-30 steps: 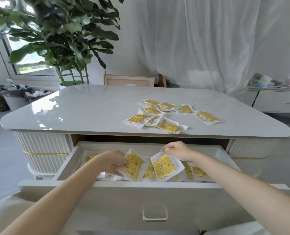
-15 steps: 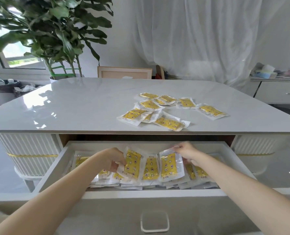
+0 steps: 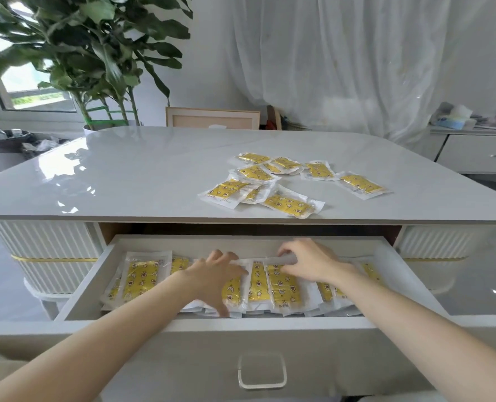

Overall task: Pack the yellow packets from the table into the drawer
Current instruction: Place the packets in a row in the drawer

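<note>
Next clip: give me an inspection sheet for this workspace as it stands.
Surface: glossy pale table, with the drawer open below it.
Job's things: loose packets scattered on the table's right side; stowed packets overlapping in a row in the drawer.
Clutter: nothing seen.
Hands: left hand spread flat on the stowed packets; right hand with fingers curled on one packet's top edge.
Cables: nothing seen.
Surroundings: plant, curtain, side cabinet, bins.

bright daylight fr window (image 3: 30, 84) L | glare on table (image 3: 75, 162) | plant (image 3: 96, 50) blurred | edges warped
</note>
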